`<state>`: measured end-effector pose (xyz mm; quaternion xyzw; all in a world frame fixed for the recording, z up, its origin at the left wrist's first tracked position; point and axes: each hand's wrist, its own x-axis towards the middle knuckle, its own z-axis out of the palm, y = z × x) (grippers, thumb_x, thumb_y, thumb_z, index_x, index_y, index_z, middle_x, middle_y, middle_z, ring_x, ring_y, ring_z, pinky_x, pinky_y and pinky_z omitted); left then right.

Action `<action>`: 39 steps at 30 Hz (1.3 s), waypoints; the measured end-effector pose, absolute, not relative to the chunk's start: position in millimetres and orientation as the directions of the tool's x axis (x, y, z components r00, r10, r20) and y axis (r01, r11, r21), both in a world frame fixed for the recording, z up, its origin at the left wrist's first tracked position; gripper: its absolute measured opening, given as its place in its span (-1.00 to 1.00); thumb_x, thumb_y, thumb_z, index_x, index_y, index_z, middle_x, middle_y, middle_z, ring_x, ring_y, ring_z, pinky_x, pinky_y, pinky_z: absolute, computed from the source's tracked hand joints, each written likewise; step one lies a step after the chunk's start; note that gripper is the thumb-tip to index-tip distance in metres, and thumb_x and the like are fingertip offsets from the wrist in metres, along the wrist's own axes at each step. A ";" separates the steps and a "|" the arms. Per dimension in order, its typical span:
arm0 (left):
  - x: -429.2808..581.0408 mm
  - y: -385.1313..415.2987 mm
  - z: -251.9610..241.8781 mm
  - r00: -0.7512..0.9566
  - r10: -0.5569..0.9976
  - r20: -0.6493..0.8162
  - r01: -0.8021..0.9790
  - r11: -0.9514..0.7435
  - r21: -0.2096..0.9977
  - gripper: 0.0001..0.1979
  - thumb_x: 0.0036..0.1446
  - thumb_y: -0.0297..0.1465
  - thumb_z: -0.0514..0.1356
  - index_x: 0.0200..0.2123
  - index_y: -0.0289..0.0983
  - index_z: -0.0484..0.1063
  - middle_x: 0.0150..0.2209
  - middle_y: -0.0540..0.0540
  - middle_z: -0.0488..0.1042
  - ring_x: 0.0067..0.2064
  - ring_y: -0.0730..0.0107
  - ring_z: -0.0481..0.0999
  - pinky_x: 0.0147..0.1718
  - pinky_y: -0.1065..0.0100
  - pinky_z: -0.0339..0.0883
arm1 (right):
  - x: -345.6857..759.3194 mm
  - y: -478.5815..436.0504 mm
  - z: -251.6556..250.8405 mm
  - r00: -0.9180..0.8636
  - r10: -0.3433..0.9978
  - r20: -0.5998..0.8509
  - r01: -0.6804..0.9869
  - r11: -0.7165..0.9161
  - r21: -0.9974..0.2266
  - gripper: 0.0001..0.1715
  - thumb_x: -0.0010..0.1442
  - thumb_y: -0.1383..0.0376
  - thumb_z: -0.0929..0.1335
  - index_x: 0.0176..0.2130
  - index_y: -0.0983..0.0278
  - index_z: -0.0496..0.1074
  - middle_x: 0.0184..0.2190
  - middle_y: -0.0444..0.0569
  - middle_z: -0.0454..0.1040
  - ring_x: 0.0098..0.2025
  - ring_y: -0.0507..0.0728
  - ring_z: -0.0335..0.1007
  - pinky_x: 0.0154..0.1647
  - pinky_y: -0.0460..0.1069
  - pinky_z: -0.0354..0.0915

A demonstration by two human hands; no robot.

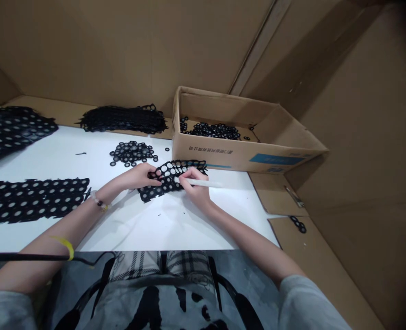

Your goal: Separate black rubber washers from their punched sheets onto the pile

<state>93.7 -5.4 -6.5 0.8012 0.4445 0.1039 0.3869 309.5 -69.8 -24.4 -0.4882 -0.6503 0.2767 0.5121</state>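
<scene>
In the middle of the white table lies a black rubber sheet (150, 193) with rows of round holes, its far part lifted. My left hand (141, 176) pinches the sheet's left edge between thumb and fingers. A slim white pen-like tool (199, 182) is gripped in my right hand (196, 187), its tip against the sheet among the holes. Fingers partly hide the tip. Just beyond the sheet is a loose pile of small black rings (132, 152), with one ring (167, 149) lying apart.
A cardboard box (220, 151) holding many black rings stands at the back right. Another perforated sheet (34, 199) lies at left, a stack of sheets (123, 120) behind, and a larger sheet pile (10, 130) far left. Joined rings (298, 224) rest on cardboard at right. Cardboard walls surround the table.
</scene>
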 end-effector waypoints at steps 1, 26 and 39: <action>94.0 -4.9 -7.1 0.579 0.794 -0.183 0.630 -0.293 0.720 -0.66 -0.08 -0.13 0.28 -0.32 -0.26 0.52 -0.42 0.03 0.53 -0.37 0.35 0.42 -0.37 0.41 0.19 | 309.0 -70.1 -24.7 0.025 0.914 0.405 0.333 0.374 -0.865 -0.81 0.13 0.27 0.34 -0.49 0.24 0.31 -0.57 -0.16 0.37 -0.52 0.03 0.25 -0.46 -0.06 0.17; 95.1 -4.8 -14.7 0.600 0.766 -0.233 0.552 -0.185 0.813 -0.63 -0.04 -0.10 0.27 -0.32 -0.29 0.49 -0.51 0.04 0.43 -0.49 0.45 0.28 -0.50 0.41 0.11 | 304.0 -68.4 -26.0 -0.133 0.936 0.326 0.426 0.351 -0.834 -0.82 0.13 0.25 0.34 -0.48 0.24 0.35 -0.55 -0.14 0.40 -0.50 0.04 0.28 -0.44 -0.06 0.16; 96.0 -5.4 -14.6 0.559 0.762 -0.326 0.423 0.075 0.903 -0.63 -0.15 -0.18 0.36 -0.30 -0.27 0.44 -0.49 0.06 0.42 -0.42 0.41 0.35 -0.43 0.41 0.15 | 296.7 -71.5 -28.5 -0.125 0.931 0.343 0.484 0.359 -0.798 -0.83 0.19 0.25 0.31 -0.43 0.22 0.35 -0.46 -0.12 0.46 -0.40 0.07 0.36 -0.32 -0.04 0.21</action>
